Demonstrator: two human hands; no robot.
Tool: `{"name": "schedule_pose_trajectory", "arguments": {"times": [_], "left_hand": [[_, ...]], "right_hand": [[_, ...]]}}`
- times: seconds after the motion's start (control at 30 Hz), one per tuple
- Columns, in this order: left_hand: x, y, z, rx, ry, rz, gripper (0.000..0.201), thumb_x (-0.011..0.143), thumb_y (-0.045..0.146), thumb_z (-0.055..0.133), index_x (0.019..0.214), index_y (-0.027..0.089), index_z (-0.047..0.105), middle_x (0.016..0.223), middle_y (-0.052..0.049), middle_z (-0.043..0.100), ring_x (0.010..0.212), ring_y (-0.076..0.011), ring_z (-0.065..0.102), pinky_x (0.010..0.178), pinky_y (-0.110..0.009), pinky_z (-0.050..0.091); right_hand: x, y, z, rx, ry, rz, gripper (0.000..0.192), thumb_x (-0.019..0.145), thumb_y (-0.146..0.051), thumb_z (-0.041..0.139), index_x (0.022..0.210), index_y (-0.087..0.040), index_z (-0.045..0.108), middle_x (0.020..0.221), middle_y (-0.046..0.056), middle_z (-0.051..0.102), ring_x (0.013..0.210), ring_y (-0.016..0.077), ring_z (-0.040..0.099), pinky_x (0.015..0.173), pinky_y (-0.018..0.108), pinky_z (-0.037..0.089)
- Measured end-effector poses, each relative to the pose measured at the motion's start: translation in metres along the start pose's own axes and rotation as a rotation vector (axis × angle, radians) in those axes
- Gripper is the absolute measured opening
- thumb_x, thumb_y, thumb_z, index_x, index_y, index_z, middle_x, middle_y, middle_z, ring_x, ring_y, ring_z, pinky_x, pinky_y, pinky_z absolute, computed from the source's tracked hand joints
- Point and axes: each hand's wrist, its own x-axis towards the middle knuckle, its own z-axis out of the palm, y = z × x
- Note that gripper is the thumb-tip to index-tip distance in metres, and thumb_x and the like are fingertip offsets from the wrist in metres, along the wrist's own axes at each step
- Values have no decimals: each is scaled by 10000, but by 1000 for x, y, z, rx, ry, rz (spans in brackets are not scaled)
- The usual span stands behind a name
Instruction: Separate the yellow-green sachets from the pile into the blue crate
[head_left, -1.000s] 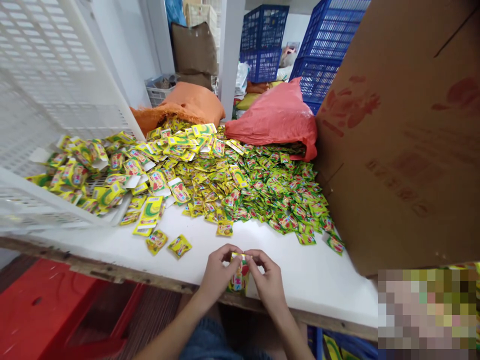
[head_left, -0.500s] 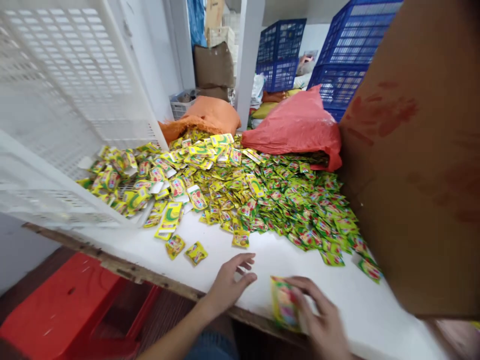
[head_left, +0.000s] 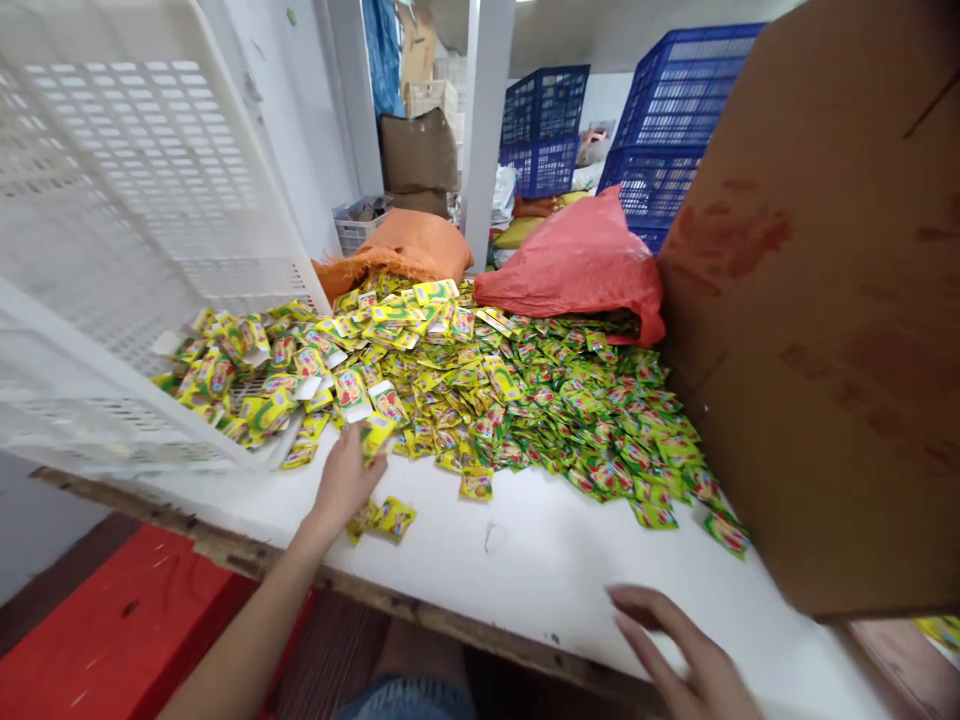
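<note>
My left hand [head_left: 341,482] reaches forward-left on the white table [head_left: 540,560] and closes its fingers on a flat yellow-green carton [head_left: 375,436] at the edge of the spilled cartons. Two loose sachets [head_left: 391,518] lie just right of its wrist. My right hand [head_left: 679,650] hovers low at the table's front right with its fingers spread and nothing in it. A wide pile of small green-yellow sachets [head_left: 570,400] covers the middle and right of the table. Flat yellow cartons [head_left: 247,365] spill out of a tilted white crate [head_left: 112,250] on the left.
A big brown cardboard box [head_left: 825,350] walls off the right side. A red bag [head_left: 577,265] and an orange sack [head_left: 412,240] lie behind the pile. Blue crates [head_left: 667,130] are stacked at the back. A red stool [head_left: 112,630] stands below left.
Both hands held one filled pack at the table's front edge. The right hand carried it off to the right and now shows empty. The left hand moved forward-left onto a flat carton.
</note>
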Motion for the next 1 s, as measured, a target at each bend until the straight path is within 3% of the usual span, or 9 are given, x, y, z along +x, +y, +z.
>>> {"name": "schedule_pose_trajectory", "arguments": {"times": [0.1,0.17,0.33,0.5,0.6,0.7,0.83,0.9,1.0], "left_hand": [[-24,41,11,-252,-160,112,408,732,237,541,1122,201,425,1061,-69,569,980,-231,555,845,-352,428],[-33,63,21,-464,-230,136,424,718,242,578,1116,212,434,1084,-64,563,997,-218,550,862,-341,423],[-38,92,33,-1011,-131,62,593,723,267,631,1226,238,318,1210,-91,464,1119,-211,483,952,-364,371],[-69,115,32,-1378,-292,-12,826,734,239,644,1334,323,82,1259,-99,434,1149,-240,474,943,-392,399],[-94,124,39,-1335,-327,36,721,754,216,622,1320,297,183,1326,-106,380,1225,-261,399,1005,-393,342],[-107,124,48,-1275,-382,134,591,737,217,640,1252,248,351,1329,-105,390,1260,-278,348,1051,-398,275],[-104,115,60,-1444,-726,49,639,722,414,635,1277,201,398,1349,-131,412,1223,-309,397,998,-400,336],[-102,111,66,-1492,-890,-66,578,737,485,589,1208,164,492,1238,-130,536,1141,-296,485,950,-383,375],[-102,110,76,-1401,-1054,-202,442,704,428,649,1022,126,597,935,-97,677,836,-234,627,758,-325,465]], "right_hand": [[34,-35,49,133,-64,-164,209,838,-343,449,969,-248,580,955,59,618,877,195,596,784,322,493],[49,-52,78,195,-35,-225,226,844,-294,443,1033,-230,549,1008,68,583,914,193,572,792,326,481],[56,-52,112,366,42,-105,344,814,-329,520,1134,-207,487,1100,87,551,922,203,552,770,335,466],[43,-44,120,784,-102,139,441,815,-490,497,1119,-171,511,883,75,648,785,199,599,738,338,461],[42,-45,121,1055,-163,295,477,811,-528,484,1123,-170,526,905,83,651,787,205,607,703,340,470],[47,-36,111,1184,-79,362,496,734,-444,634,1147,-202,503,887,53,646,774,190,604,707,320,466],[50,-17,85,987,90,275,528,703,-393,672,1167,-224,483,891,26,625,765,165,570,678,270,448],[47,-15,75,767,57,177,461,739,-385,633,1152,-221,511,872,11,612,739,150,543,660,249,432],[50,-18,66,481,-69,34,376,806,-363,546,1154,-223,534,855,4,599,692,133,514,658,242,420]]}}
